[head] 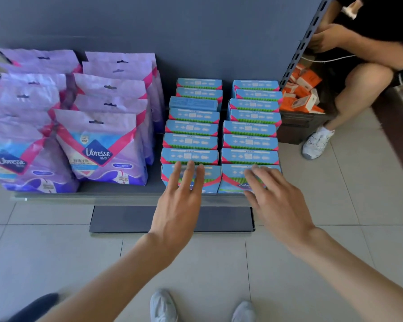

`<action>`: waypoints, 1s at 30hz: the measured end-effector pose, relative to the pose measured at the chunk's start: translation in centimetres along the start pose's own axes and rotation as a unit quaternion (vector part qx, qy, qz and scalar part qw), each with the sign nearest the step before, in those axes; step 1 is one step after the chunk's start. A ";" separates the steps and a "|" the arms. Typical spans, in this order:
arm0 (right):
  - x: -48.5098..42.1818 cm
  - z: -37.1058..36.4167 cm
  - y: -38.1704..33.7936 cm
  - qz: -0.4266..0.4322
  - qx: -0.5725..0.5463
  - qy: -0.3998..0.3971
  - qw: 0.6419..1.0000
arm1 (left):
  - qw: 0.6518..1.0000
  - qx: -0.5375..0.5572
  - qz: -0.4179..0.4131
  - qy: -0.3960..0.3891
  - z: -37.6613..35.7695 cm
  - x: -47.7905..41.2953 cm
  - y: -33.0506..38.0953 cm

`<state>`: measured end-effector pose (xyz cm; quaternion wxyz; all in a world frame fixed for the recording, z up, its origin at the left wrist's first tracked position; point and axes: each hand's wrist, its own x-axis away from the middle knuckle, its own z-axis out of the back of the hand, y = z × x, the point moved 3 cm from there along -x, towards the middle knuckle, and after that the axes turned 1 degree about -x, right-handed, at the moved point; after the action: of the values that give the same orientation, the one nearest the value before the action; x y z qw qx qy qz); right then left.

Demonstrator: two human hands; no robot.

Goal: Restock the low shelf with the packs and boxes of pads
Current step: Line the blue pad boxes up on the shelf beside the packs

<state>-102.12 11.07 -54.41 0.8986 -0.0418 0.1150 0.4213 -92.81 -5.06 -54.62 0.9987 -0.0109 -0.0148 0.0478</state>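
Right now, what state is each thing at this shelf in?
left hand: open, straight fingers on the front-left box
right hand: open, fingers on the front-right box
blue boxes: upright, two rows running front to back
purple packs: upright, rows on the shelf's left
orange packets: piled loosely in a dark crate

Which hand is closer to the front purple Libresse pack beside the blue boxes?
Left. The left hand is at the front blue box beside that pack; the right hand is one column farther right.
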 end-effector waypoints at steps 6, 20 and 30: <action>-1.6 0.9 0.6 -0.030 -0.042 -0.034 0.998 | 0.998 0.036 0.055 -0.011 1.4 -1.2 -0.8; -6.5 0.7 1.4 -0.093 -0.104 -0.129 0.982 | 0.993 0.107 0.052 -0.007 3.3 -6.0 -1.2; -8.8 0.6 3.0 -0.119 -0.112 -0.134 0.978 | 0.991 0.119 0.060 -0.001 2.8 -8.9 -3.3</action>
<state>-109.70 6.52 -51.61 0.9390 -0.0989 -0.0597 0.3239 -101.41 -9.10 -51.97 0.9882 0.1077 -0.0095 0.1086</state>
